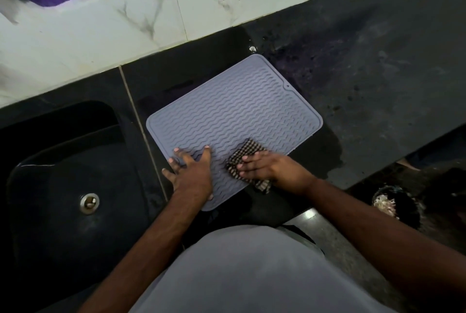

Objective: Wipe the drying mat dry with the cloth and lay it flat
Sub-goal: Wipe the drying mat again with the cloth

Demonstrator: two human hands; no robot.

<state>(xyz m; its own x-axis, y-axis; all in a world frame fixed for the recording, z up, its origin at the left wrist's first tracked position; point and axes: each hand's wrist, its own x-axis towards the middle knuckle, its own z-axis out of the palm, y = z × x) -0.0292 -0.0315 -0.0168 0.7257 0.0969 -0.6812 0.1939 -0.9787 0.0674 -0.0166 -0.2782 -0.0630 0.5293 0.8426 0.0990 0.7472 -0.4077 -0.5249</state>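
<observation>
Your left hand (192,171) lies flat, grip released, on the drying mat (234,111); right hand (267,165) presses cloth (245,152) with straight fingers, on the counter (378,85).

One view only: head-worn, wide-angle. Looks steeply down and forward from above the person's torso. Dark surface (378,73) runs diagonally across frame, tilted, with tiled wall (176,10) along the top. Close range: both forearms reach in from the bottom edge, hands at frame centre on the mat (234,111). Sink (63,161) fills lower left; floor (340,244) shows lower right. Edges bend slightly.
</observation>
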